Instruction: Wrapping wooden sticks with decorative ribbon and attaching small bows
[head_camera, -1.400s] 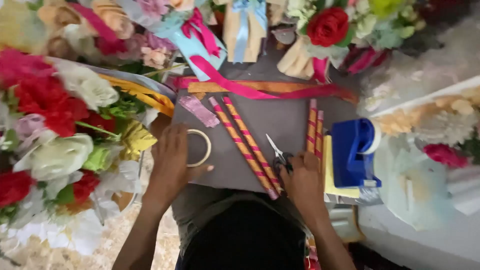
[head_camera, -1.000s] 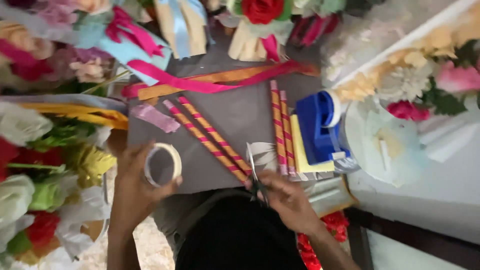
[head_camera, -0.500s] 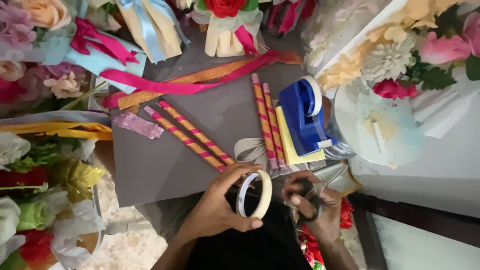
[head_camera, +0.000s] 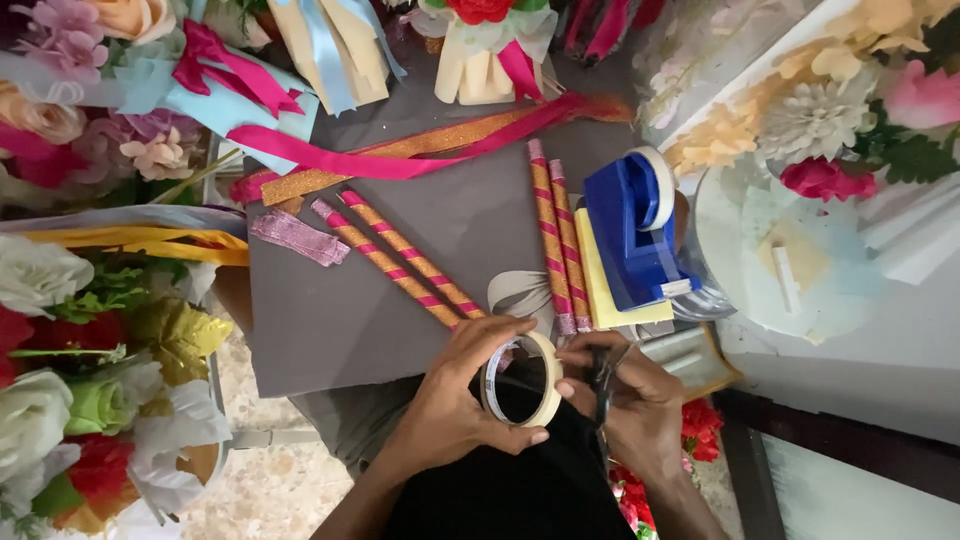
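Below the grey bench (head_camera: 400, 300): tape roll (head_camera: 520, 380) pinched in our left hand (head_camera: 455, 400); right hand (head_camera: 625, 400) fingers closed around scissors (head_camera: 600, 375). Best handled steadily, tape end pulled taut.

My right hand (head_camera: 640, 400) hides most of the scissors (head_camera: 602, 380); the tape roll (head_camera: 522, 380) covers my left fingers (head_camera: 500, 335) partly; both forearms run off the bottom edge.
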